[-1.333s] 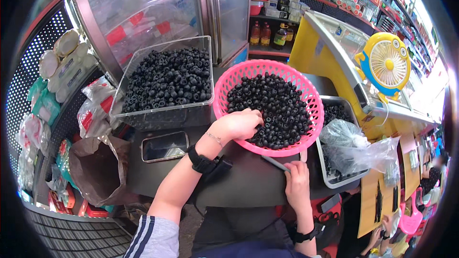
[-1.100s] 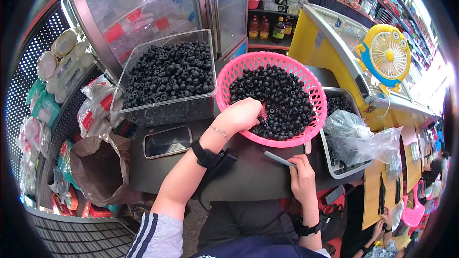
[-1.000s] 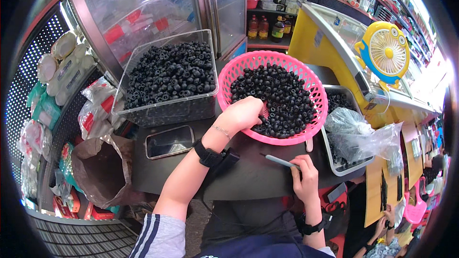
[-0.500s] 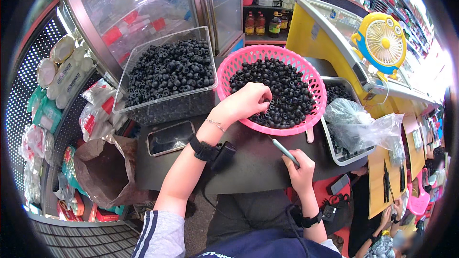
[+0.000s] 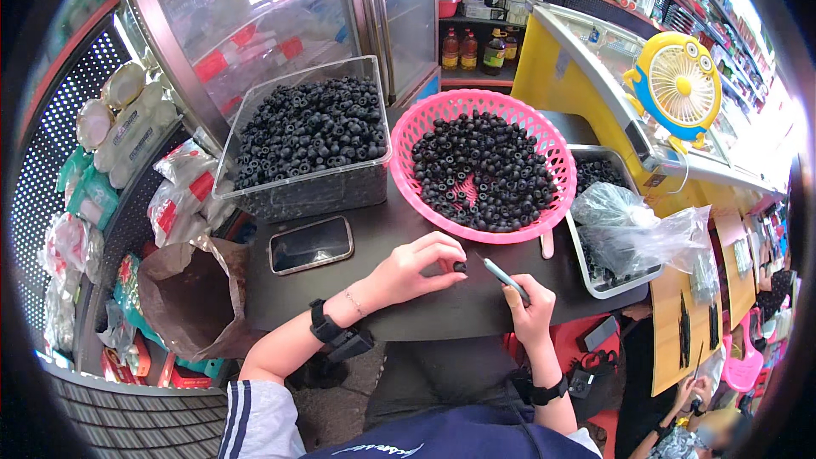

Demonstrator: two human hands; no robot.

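Note:
My left hand [image 5: 422, 270] is over the table, thumb and fingers pinching a small black rounded piece [image 5: 460, 267]. To its right, my right hand [image 5: 531, 306] grips a slim grey-blue pen-like tool [image 5: 505, 277] with a thin pointed tip. That tip is angled toward the black piece, with a small gap between them. Beyond both hands stands a pink lattice basket [image 5: 418, 204] holding many such black pieces, several showing ring-like openings. A bare patch of the basket's bottom shows among them. A clear plastic tub [image 5: 327, 195] heaped with the same pieces stands at its left.
On the black table [image 5: 408, 319], a phone [image 5: 311, 245] lies at the left. A tray [image 5: 616, 286] with black pieces and a plastic bag [image 5: 637, 229] stands right. An open brown bag [image 5: 191, 297] is at far left. A yellow fan [image 5: 678, 85] rests on a yellow freezer. Another person's hands [image 5: 693, 391] are lower right.
My left hand has come out of the pink basket, back toward me, with a black piece in its fingers. My right hand with the tool has barely shifted.

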